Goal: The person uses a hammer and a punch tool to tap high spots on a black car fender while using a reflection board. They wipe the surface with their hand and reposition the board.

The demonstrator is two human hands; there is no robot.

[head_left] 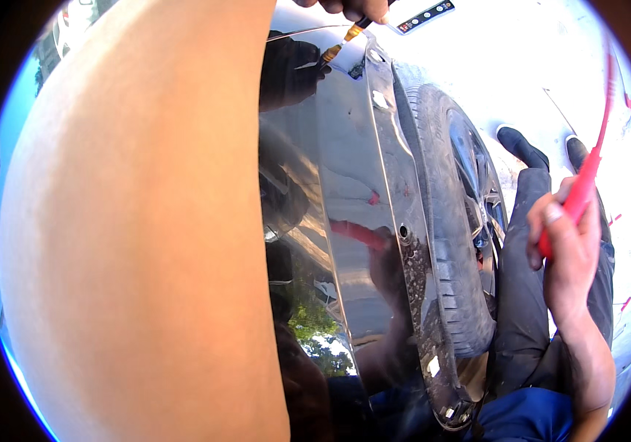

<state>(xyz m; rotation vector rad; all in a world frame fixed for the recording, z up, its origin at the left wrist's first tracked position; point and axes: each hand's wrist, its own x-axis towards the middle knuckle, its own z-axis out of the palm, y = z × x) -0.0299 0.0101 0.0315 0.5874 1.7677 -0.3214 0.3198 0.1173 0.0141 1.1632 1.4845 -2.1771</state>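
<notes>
My left forearm (146, 221) fills the left side of the view. At the top edge my left hand (349, 7), partly cut off, is closed on a slim black-and-amber tool (354, 31). Its amber end points down at the glossy black car body panel (349, 147), at or close to the surface, where its reflection shows. On the right, my right hand (573, 250) grips a red-handled tool (583, 184). Its handle narrows into a thin red shaft running upward. This tool is held apart from the panel, over my legs.
Beside the panel's edge is a car tyre (448, 243) with a spoked wheel (481, 184). My dark-trousered legs (525, 280) extend over the pale ground. A dark strip with several pale round spots (426, 16) lies near the top. Small red pieces (625, 303) are scattered at right.
</notes>
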